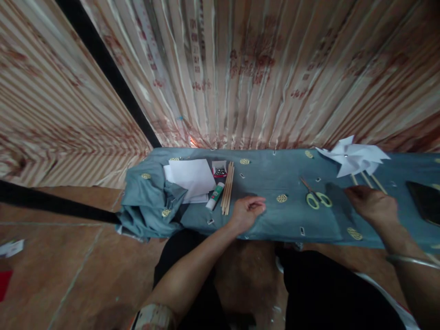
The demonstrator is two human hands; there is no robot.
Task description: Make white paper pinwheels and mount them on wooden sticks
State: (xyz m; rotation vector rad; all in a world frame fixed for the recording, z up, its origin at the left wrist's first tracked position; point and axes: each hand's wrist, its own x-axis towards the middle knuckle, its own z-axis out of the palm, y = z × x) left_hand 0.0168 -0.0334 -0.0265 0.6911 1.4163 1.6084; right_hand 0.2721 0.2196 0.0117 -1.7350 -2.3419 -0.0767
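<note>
My left hand (248, 213) hovers at the front of the cloth-covered table, its fingers curled together with nothing visible in them. Just left of it lie several thin wooden sticks (227, 190) and a green and white glue stick (215, 196). On the right, my right hand (373, 204) is closed, its fingertips pointing left; whether it holds anything is hidden. Beyond that hand, white paper pinwheels (354, 158) lie overlapping, their sticks pointing toward it. Scissors with yellow-green handles (316, 199) rest between my hands, nearer the right one.
White paper sheets (192, 176) and a small open box of metal pins (219, 169) are at the left. A dark flat object (424, 201) lies at the far right. The blue-green cloth (264, 183) bunches at the left end. Behind stands a striped curtain (240, 82) with dark poles.
</note>
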